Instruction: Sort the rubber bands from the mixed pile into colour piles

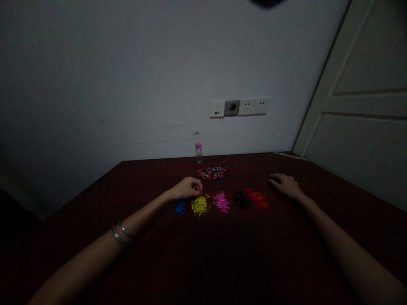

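Observation:
My left hand (188, 187) is closed in a pinch just above the yellow rubber bands (199, 205); whatever its fingertips hold is too small and dark to make out. Partly under its wrist lies a small pile of blue rubber bands (180, 207). To the right are piles of pink rubber bands (221, 202), black rubber bands (241, 199) and red rubber bands (257, 199). Beyond them spreads a mixed-colour heap of rubber bands (213, 172). My right hand (285, 185) rests on the table, right of the red pile, fingers loosely stretched out and holding nothing.
A clear bottle with a pink top (199, 153) stands at the back of the dark red table (222, 258), near the wall. Wall sockets (253, 106) are above the table. A pale panelled door (359, 101) is at the right. The room is dim.

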The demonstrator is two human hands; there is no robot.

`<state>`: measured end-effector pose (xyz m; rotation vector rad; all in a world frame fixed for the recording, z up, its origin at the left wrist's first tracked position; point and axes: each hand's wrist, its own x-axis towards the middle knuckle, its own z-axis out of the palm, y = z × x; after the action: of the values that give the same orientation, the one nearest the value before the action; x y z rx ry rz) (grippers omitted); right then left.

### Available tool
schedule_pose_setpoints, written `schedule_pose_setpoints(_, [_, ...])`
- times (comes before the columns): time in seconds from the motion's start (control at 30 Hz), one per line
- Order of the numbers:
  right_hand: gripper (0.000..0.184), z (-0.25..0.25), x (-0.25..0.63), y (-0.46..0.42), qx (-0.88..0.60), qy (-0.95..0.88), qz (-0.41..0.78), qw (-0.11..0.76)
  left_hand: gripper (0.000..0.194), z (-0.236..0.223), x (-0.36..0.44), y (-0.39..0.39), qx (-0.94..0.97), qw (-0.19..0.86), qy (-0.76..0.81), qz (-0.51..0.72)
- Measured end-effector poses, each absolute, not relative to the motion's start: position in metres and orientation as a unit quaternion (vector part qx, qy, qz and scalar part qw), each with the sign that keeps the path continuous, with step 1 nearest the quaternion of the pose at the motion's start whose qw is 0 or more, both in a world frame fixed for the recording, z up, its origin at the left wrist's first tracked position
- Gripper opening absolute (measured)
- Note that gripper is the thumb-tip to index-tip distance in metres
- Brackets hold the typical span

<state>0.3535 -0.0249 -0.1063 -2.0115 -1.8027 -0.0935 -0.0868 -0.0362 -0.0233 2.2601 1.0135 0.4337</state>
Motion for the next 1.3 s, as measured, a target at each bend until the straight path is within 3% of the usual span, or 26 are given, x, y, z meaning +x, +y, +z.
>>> schedule_pose_setpoints(0.3, [0.042, -0.109, 0.354, -0.024, -0.729, -0.651, -0.04, 0.209, 0.022, -0.045, -0.122, 0.034, 0.781, 0.152, 0.519, 0.311])
schedule_pose_setpoints(0.6, [0.042, -0.104, 0.347, -0.03, -0.735, -0.651, -0.051, 0.184, 0.019, -0.079, -0.156, 0.078, 0.621, 0.19, 0.625, 0.435])
schedule_pose_setpoints(1.3, [0.044, -0.099, 0.336, -0.036, -0.744, -0.65, -0.062, 0.145, 0.021, -0.09, -0.159, 0.081, 0.637, 0.154, 0.631, 0.414])
